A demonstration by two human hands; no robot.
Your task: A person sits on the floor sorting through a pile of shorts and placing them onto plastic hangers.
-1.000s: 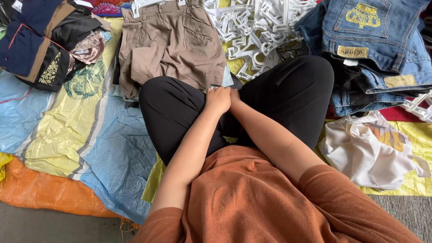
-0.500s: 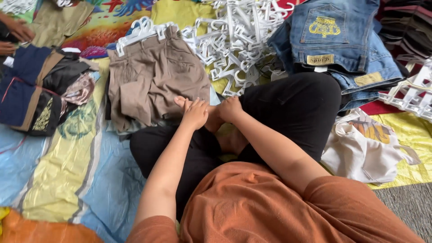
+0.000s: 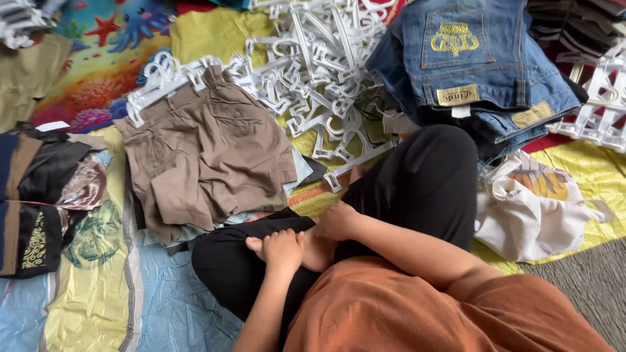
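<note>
Both hands, left hand (image 3: 283,251) and right hand (image 3: 337,221), rest empty and loosely curled in the lap. Nearest, the brown folded cotton shorts (image 3: 208,156) lie just ahead: soft, light, probably best lifted by the clipped waistband.

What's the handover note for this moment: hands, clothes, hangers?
Left hand: empty, resting on the lap beside a bare foot.
Right hand: empty, resting on the lap, touching the left.
Brown shorts: stacked on white hangers, just ahead of the left knee.
Loose hangers: heaped beyond the shorts.
Jeans: folded pile, no hangers on them.
Done: shorts hung. Left: jeans unhung.
</note>
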